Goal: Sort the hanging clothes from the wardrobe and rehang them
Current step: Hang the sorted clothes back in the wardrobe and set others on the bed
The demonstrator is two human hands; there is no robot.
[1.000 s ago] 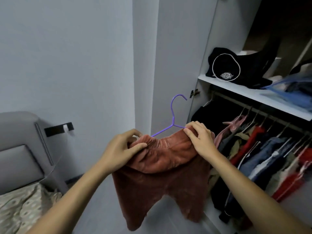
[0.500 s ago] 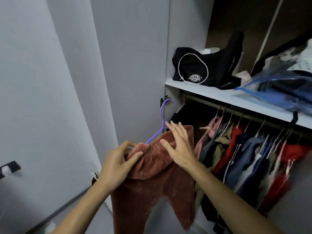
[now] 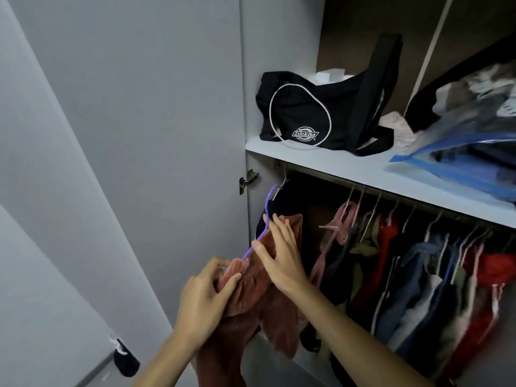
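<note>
While the left hand (image 3: 205, 298) grips the rust trousers (image 3: 252, 291) at their waistband below the rail (image 3: 391, 195), the right hand (image 3: 280, 254) presses them with straight fingers. Beyond, the purple hanger (image 3: 266, 219) slants up toward that rail's left end, hook nearest it.

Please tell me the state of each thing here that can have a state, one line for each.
Wardrobe door: open.
Purple hanger: off the rail, hook raised near it.
Brown trousers: draped on the hanger, legs hanging down.
Left hand: grips the trousers' waistband.
Right hand: fingers straight, resting on the trousers.
Black bag: on the shelf.
Other clothes: hanging on the rail.
</note>
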